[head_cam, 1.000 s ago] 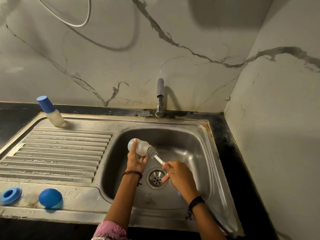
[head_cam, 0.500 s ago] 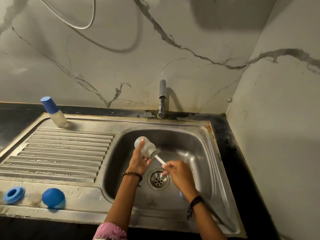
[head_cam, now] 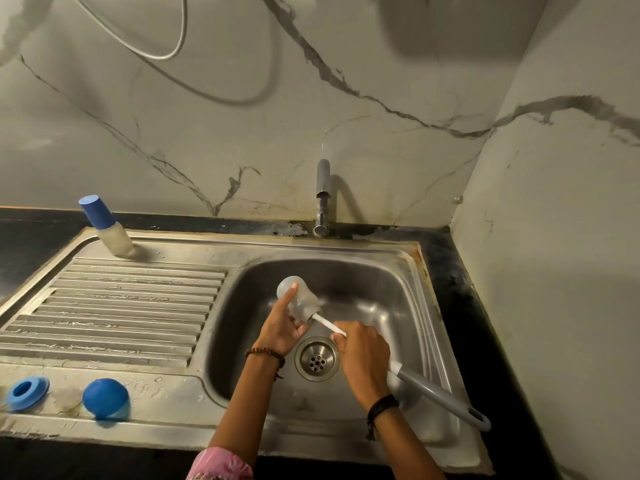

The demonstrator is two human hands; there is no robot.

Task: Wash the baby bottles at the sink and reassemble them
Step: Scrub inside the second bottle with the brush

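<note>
Head view: brush [head_cam: 408,370] inside bottle [head_cam: 300,302]

Pink sleeve [head_cam: 221,464], brown bead bracelet [head_cam: 265,353], black wristband [head_cam: 381,407].

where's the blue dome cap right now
In the head view, the blue dome cap sits on the sink's front-left ledge, just right of the blue ring, below the ribbed drainboard.

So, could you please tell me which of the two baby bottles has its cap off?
The clear bottle the left hand holds over the basin, brush inside. The other bottle, on the drainboard, wears its blue cap.
</note>
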